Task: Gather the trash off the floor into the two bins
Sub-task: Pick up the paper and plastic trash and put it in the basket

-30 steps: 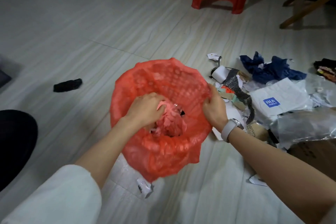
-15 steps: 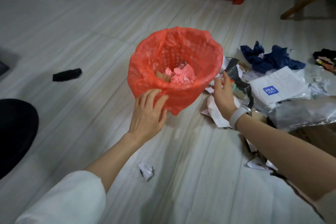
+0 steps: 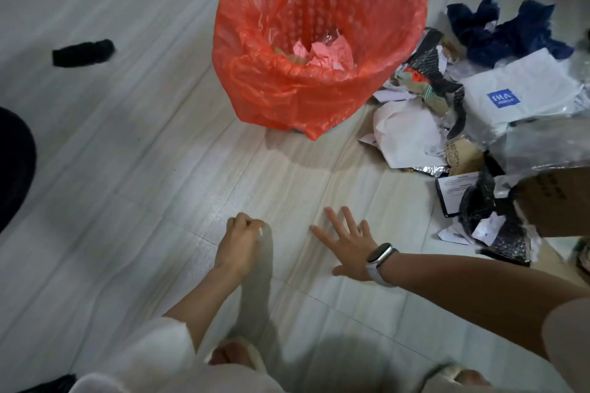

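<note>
a small white scrap (image 3: 261, 231) is pinched at the fingertips of the left hand (image 3: 238, 244), low in the centre of the frame; it is mostly hidden, so its kind cannot be told. the right hand (image 3: 346, 244) is spread flat, holding nothing. the red-lined bin (image 3: 319, 96) stands at upper centre, the paper and film pile (image 3: 415, 134) at right. such scraps are judged light, limp and crushable; a fingertip pinch at an edge should suffice.
</note>
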Tool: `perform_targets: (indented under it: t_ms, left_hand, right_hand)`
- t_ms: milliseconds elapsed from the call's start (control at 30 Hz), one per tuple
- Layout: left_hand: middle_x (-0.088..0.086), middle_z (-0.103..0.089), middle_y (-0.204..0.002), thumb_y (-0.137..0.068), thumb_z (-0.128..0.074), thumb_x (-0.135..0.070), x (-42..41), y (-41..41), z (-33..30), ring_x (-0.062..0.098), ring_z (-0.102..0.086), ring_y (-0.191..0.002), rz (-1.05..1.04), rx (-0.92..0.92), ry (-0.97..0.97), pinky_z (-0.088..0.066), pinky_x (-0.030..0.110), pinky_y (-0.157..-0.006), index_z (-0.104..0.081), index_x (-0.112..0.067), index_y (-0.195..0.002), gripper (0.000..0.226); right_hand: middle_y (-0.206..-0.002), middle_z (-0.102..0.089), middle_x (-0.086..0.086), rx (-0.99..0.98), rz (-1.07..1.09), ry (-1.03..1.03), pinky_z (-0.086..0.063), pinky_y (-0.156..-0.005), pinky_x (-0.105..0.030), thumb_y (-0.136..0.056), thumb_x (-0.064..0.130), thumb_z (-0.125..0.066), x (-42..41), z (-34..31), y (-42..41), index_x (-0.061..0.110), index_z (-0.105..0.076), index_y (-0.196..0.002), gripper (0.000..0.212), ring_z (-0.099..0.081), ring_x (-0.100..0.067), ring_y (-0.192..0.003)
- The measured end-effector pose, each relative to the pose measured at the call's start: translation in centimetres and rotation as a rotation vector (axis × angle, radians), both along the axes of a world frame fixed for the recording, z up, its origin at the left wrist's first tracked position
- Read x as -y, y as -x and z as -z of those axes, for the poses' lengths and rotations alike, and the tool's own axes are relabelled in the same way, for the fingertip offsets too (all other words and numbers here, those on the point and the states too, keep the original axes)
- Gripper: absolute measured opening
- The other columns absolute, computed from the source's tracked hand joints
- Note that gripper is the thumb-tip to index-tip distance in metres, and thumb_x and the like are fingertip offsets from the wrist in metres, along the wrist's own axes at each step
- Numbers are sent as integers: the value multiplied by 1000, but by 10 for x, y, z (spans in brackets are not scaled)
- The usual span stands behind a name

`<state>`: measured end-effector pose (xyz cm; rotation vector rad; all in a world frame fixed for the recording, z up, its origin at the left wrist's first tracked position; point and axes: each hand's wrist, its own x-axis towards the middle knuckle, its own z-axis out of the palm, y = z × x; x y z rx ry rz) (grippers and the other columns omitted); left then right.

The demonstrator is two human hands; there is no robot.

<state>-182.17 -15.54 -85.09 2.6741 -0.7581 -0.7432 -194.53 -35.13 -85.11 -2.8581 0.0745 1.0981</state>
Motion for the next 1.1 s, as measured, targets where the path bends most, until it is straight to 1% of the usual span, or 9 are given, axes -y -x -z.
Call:
perform_targets:
  t_ms: [167,300,500,600,700,767,900,1000,1100]
  left_hand:
    - [7,-53,-117,-85,-58,-6,27,-21,-20,20,-40,-111,54,156,270,-52,44,-78,-60,-8,-115,30]
    - [9,-58,-106,-79,-63,-7,67,-36,-66,15,-44,-100,183,426,559,-55,31,-58,-63,-8,-106,27]
    - [20,-59,-110,-84,-62,-3,134,-73,-153,27,-49,-106,293,779,853,-39,23,-92,-66,-1,-100,17]
    - [20,-54,-123,-85,-62,-8,170,-96,-182,30,-43,-120,272,755,769,-32,26,-103,-61,-3,-112,28]
    - [13,-30,-150,-90,-56,-30,191,-110,-189,35,-13,-142,185,551,452,-17,48,-115,-45,-14,-135,48]
    - [8,-28,-151,-92,-46,-44,195,-106,-183,32,-12,-143,158,489,347,-11,52,-114,-46,-21,-134,48]
    - [4,-70,-99,-88,-49,-46,190,-81,-165,26,-63,-97,418,603,295,-40,38,-89,-62,-18,-111,38]
    - [4,-71,-73,-80,-65,-29,186,-78,-161,26,-67,-69,445,656,344,-47,32,-62,-67,-14,-89,18]
    - [-1,-70,-68,-81,-51,-36,181,-76,-163,20,-66,-62,522,670,405,-49,27,-54,-68,-15,-83,27]
  right_hand:
    - [-154,20,-12,-17,-14,-10,-22,-108,-56,-90,36,-52,3,-5,-4,32,1,-147,78,11,-43,-141]
    - [-149,-29,-7,129,153,-202,-41,-98,-42,-95,26,-39,19,-28,-26,21,-33,-140,46,-25,-28,-137]
    - [-122,-60,-4,710,527,-443,-47,-93,-41,-91,11,-44,56,-84,-69,15,-55,-123,34,-55,-21,-115]
    - [-114,-63,-5,839,643,-466,-49,-87,-43,-90,5,-41,79,-101,-74,13,-57,-120,34,-60,-23,-105]
    - [-112,-63,-5,925,733,-455,-50,-85,-44,-90,3,-42,98,-107,-72,13,-57,-118,34,-61,-23,-100]
    - [-114,-60,-5,983,778,-430,-50,-85,-43,-89,4,-43,109,-111,-71,13,-55,-119,34,-59,-22,-100]
    - [-133,-44,-6,1152,733,-383,-49,-91,-42,-86,1,-44,124,-126,-77,16,-43,-133,50,-48,-23,-119]
    - [-145,-32,-11,1169,604,-294,-45,-93,-37,-87,1,-44,131,-138,-83,19,-35,-140,57,-35,-27,-132]
    - [-144,-35,-17,1159,480,-202,-47,-93,-44,-87,9,-37,137,-139,-83,18,-41,-134,49,-39,-35,-130]
